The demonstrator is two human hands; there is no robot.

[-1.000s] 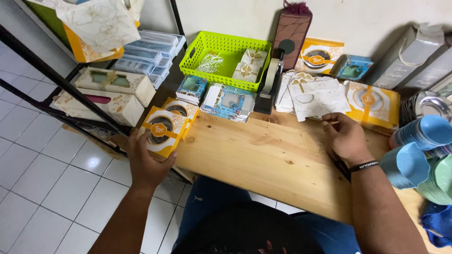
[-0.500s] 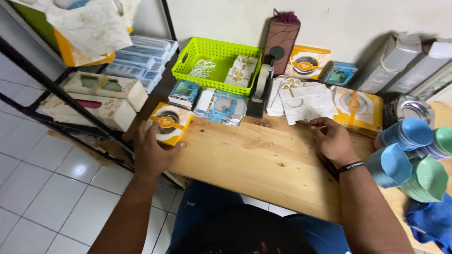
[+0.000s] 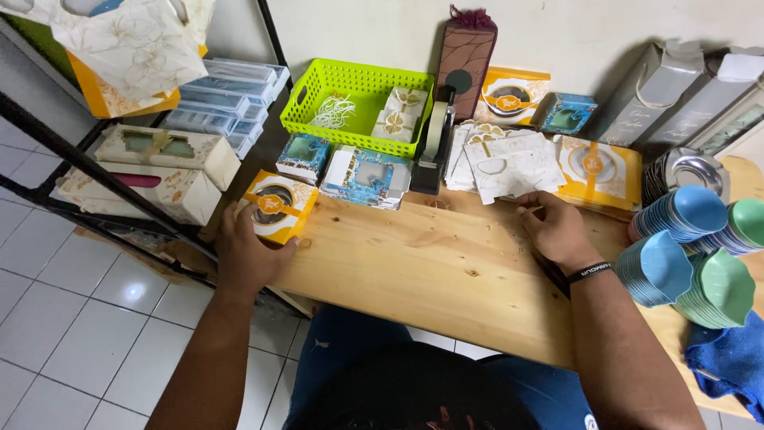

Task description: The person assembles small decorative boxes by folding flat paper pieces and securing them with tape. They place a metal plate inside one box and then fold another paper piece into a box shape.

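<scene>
Surface: wooden table (image 3: 446,263), pale pine, white tiled floor (image 3: 72,318) below at left, white wall behind.
Head view, L side: left hand (image 3: 251,255) closed round orange gift box (image 3: 277,205), fingers along its near edge, thumb on right side; box lies flat at table's left corner, round window w/ orange band facing up.
Change, box: 1.0 s ago lifted and tilted off table edge; 0.5 s ago lower, nearer the corner; now set down flat, just in front of small teal box (image 3: 302,155). Judged: put-down about done, grip not let go.
Head view, R side: right hand (image 3: 557,231) resting on table, fingers curled loosely, a thin pale sliver pinched at fingertips, too small to tell what; black wristband (image 3: 590,271) on wrist.
Change, R hand: barely shifted over the 3 frames, same spot by the flat white card cut-outs (image 3: 509,163).
Back row: lime green basket (image 3: 358,103) w/ white paper bits inside; black tape dispenser (image 3: 434,151) just right of it; tall brown box (image 3: 465,52) upright vs wall; flattened blue-white boxes (image 3: 368,177) between teal box and dispenser.
Right side: flat orange boxes (image 3: 605,171) stacked under/near cut-outs; stacks of blue and green bowls (image 3: 692,247) lying on sides; blue cloth (image 3: 732,358) at corner.
Left side: black metal rack (image 3: 95,171) w/ white window boxes (image 3: 159,151), well apart from hands.
Meaning: box now w/ the other finished ones, judged; L hand free soon.
</scene>
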